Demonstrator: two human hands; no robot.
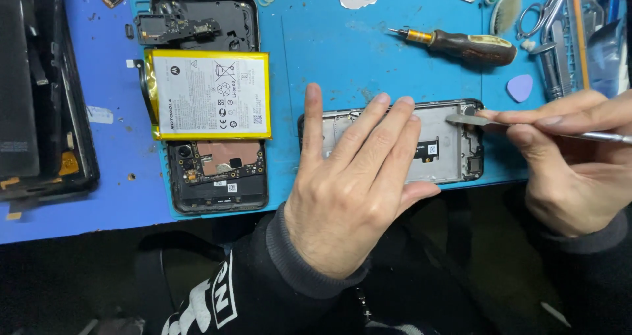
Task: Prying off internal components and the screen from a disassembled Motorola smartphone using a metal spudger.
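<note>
Left hand [345, 190]: lies flat, palm down, on the opened phone frame [447, 144], its fingers [368, 134] spread wide and gripping nothing, only pressing the frame to the desk.
Right hand [569, 157]: fingers pinched narrow around a thin metal pry tool [526, 127], held like a pen.
Pry tool: its flat tip touches the upper right corner of the phone frame; the shaft runs off to the right edge of the view.
Phone frame: lies lengthwise on the blue mat [342, 52] at the near edge of the desk, silver inside facing up, its left half hidden under the left hand.
Left of the frame: a second opened phone [214, 170] with a yellow-edged battery [210, 94] lying across it, well apart from both hands.
Beyond the frame: a screwdriver [461, 44] with a dark handle, and near it to the right a lilac plastic pick [520, 87].
Far left: a dark screen assembly [39, 91] on the desk.
</note>
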